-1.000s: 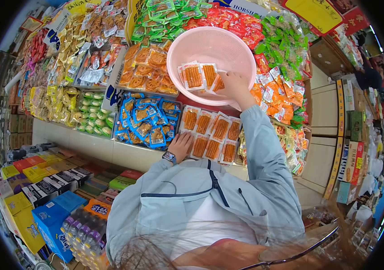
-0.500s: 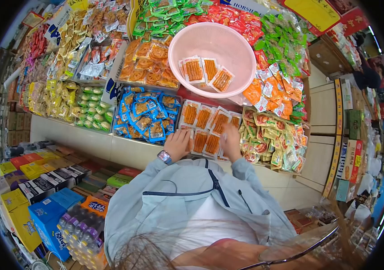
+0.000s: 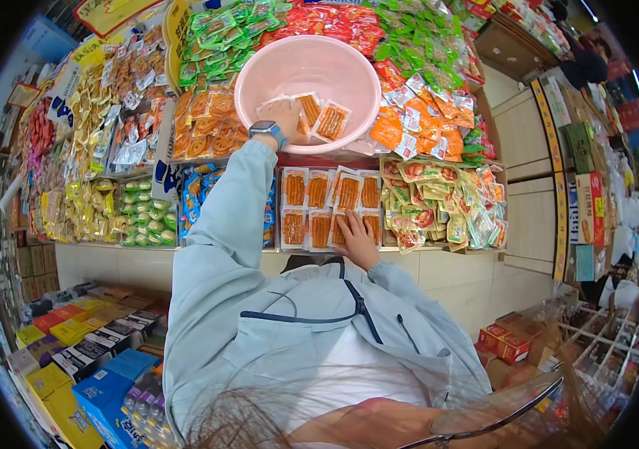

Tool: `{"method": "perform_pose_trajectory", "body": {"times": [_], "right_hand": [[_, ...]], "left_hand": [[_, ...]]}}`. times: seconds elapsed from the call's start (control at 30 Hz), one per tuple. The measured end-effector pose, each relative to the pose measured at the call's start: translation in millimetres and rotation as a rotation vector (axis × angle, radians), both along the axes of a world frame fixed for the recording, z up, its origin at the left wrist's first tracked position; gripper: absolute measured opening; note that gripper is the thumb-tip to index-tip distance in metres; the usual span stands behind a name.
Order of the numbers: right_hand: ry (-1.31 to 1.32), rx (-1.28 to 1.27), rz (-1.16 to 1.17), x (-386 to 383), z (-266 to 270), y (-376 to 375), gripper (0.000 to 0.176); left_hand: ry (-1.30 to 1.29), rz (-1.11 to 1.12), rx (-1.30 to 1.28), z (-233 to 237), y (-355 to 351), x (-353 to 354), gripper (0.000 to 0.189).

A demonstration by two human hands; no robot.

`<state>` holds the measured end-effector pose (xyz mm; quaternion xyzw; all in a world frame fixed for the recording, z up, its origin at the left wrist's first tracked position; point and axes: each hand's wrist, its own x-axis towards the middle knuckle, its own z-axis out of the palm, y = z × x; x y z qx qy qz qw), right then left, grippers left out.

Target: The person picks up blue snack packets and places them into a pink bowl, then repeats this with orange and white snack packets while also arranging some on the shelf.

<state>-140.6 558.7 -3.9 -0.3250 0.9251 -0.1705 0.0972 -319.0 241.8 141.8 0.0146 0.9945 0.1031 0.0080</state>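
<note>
My left hand [image 3: 282,120], with a watch [image 3: 267,129] on its wrist, is inside the pink plastic basin [image 3: 364,75]. Its fingers are stretched out over the left end of a few clear snack packets [image 3: 331,121] with orange-brown strips in them, covering part of those packets. My right hand [image 3: 358,241] rests with fingers spread on the tray of similar packets. Under its fingertips are the lower packets [image 3: 319,228]. One packet [image 3: 346,191] lies tilted on top of the upper row.
Blue snack packets [image 3: 194,194] sit left of the tray, partly behind my left sleeve. Beige packets [image 3: 420,198] fill the bin on the right, below orange packets [image 3: 428,120]. Stacked cartons [image 3: 106,400] stand on the floor at lower left.
My left hand has gone from the tray's left edge up into the basin. My right hand has drawn back slightly, its fingers now spread on the packets. The view has shifted.
</note>
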Motion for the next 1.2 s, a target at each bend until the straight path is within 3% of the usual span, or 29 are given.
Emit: {"method": "perform_pose_trajectory", "body": {"times": [0.07,0.3,0.4,0.57,0.7,0.77,0.83,0.87,0.97,1.1,1.2], "right_hand": [[-0.019,-0.009,-0.019,0.0,0.7,-1.1,0.089],[-0.050,-0.061,-0.032,-2.2,2.1,-0.7,0.086],[-0.049,-0.057,-0.031,-3.7,3.6,-0.7,0.087],[-0.047,-0.050,0.009,-7.1,10.0,1.5,0.080],[0.077,-0.037,0.072,-9.1,9.4,7.1,0.064],[0.099,-0.087,0.085,-12.8,4.4,10.8,0.058],[0.067,-0.186,0.097,-19.0,1.1,15.5,0.055],[-0.026,-0.331,0.003,-21.4,0.9,16.5,0.038],[-0.091,-0.433,-0.130,-43.1,75.2,-1.6,0.032],[0.235,-0.839,-0.140,-107.6,144.0,-31.1,0.033],[0.305,-0.709,-0.137,-161.4,172.6,-77.5,0.028]], "left_hand": [[-0.119,0.004,-0.111,-3.4,2.5,-5.4,0.078],[-0.084,-0.056,-0.186,-9.3,1.6,-8.7,0.074],[0.157,-0.005,-0.159,-15.7,8.1,2.1,0.071],[0.594,-0.214,0.107,8.9,50.6,75.3,0.049],[0.247,-0.398,0.174,-90.0,84.3,172.3,0.057],[0.047,-0.242,0.201,-128.7,93.9,214.3,0.072],[-0.008,-0.224,0.174,-156.3,97.4,234.0,0.080],[-0.037,-0.212,0.160,-167.3,96.7,241.0,0.084],[-0.048,-0.262,0.153,-170.2,89.1,241.5,0.090],[-0.003,-0.324,0.052,-173.6,86.1,235.6,0.086],[0.068,-0.400,-0.048,-169.5,84.4,228.6,0.084]]}}
